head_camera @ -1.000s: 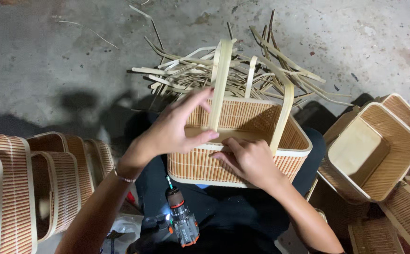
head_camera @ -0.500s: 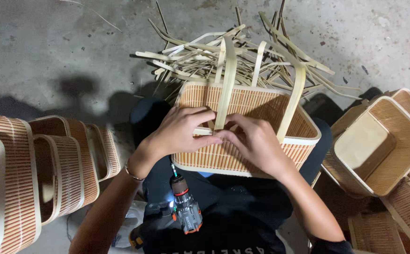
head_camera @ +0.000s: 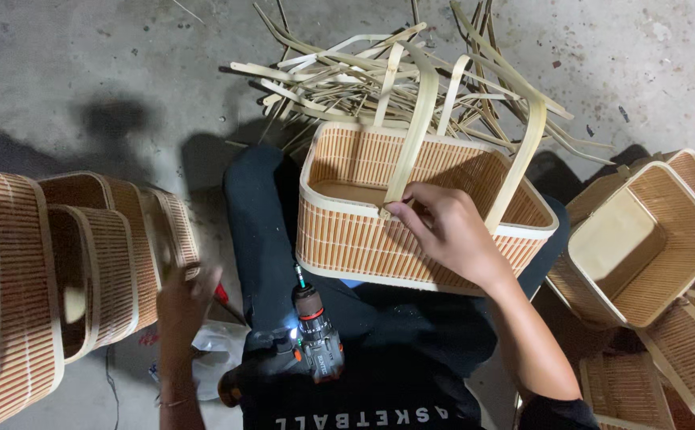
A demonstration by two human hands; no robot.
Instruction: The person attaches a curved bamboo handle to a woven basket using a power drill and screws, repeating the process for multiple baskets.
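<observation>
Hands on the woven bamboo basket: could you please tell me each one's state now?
Left hand: blurred, off the basket, cannot tell.
Right hand: pinching the pale bamboo handle strip.

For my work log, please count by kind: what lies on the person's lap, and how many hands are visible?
Woven basket: 1
Cordless drill: 1
Hands: 2, left hand and right hand
Total: 4

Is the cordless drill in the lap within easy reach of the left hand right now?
Probably yes. The left hand hangs free and blurred beside the thigh, with nothing visible between it and the drill; the right hand pins the bamboo handle strip.
</observation>
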